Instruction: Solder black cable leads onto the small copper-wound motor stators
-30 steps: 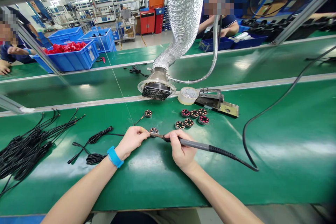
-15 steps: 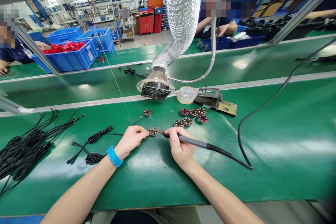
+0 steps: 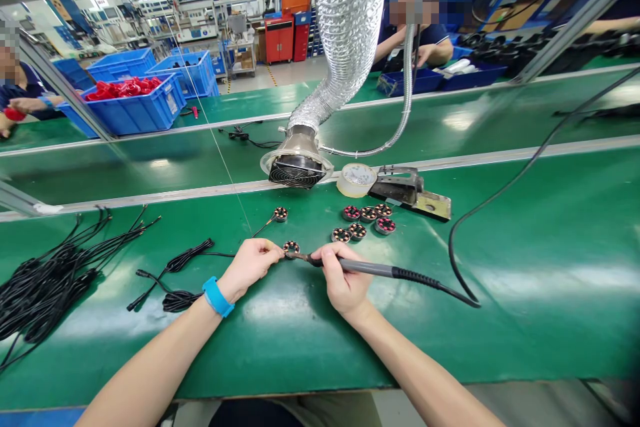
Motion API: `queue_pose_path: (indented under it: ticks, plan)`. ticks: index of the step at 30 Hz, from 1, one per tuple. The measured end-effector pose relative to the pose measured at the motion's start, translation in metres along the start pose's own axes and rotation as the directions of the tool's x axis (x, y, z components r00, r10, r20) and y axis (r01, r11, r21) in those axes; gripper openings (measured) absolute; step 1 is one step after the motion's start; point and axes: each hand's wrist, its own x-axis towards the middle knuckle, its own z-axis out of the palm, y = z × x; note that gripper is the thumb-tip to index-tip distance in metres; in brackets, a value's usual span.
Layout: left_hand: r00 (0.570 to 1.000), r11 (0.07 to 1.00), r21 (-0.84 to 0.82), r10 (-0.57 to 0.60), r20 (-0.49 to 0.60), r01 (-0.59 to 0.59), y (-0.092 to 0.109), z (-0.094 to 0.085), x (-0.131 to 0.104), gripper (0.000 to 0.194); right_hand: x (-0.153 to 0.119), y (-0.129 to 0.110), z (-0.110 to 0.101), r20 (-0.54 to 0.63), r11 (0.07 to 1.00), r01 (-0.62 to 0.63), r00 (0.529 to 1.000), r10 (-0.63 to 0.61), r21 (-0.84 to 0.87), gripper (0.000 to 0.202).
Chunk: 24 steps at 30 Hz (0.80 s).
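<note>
My left hand (image 3: pixel 257 260), with a blue band on its wrist, is closed in a pinch at the left edge of a small round copper-wound coil (image 3: pixel 291 248). A thin wire seems to be between its fingertips, mostly hidden. In my right hand (image 3: pixel 345 278) is a soldering iron (image 3: pixel 367 267), gripped like a pen. Its tip points left and touches or nearly touches the near side of the coil. Just behind lies another coil (image 3: pixel 281 214) with a lead attached. A black cable (image 3: pixel 223 255) passes behind my left hand.
Several coils (image 3: pixel 357 232) sit right of centre. Behind them are a tape roll (image 3: pixel 357 180) and an iron stand (image 3: pixel 415 195). A fume duct (image 3: pixel 295 153) hangs ahead. Black cables (image 3: pixel 50 287) lie at left. The iron's cord (image 3: pixel 453 247) loops right. People work across the bench.
The soldering iron's tip has shifted slightly down and left, from the coil's right side to its near edge. My left hand has barely moved. A person at far left has moved their hands.
</note>
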Motion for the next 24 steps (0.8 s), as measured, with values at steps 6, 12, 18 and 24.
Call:
queue_pose_path:
  ticks: [6, 12, 18, 24]
  plan:
    - [1.000, 1.000, 0.011, 0.008, -0.007, -0.008, -0.001, 0.000, 0.000, 0.025, -0.001, 0.001, -0.001, 0.008, 1.000, -0.025, 1.000, 0.025, -0.017, 0.032]
    - [1.000, 1.000, 0.017, 0.007, -0.002, -0.007, -0.001, 0.000, 0.001, 0.025, -0.003, 0.007, -0.001, -0.059, 0.999, -0.037, 0.998, 0.038, 0.010, 0.031]
    - [1.000, 1.000, 0.003, -0.009, -0.007, 0.009, 0.000, 0.001, 0.001, 0.027, -0.003, 0.013, 0.000, -0.061, 0.997, -0.064, 0.996, 0.062, -0.033, 0.032]
    - [1.000, 1.000, 0.004, 0.000, -0.007, 0.000, -0.002, 0.000, 0.002, 0.027, -0.001, 0.012, 0.002, -0.037, 0.996, -0.067, 0.997, 0.064, -0.065, 0.031]
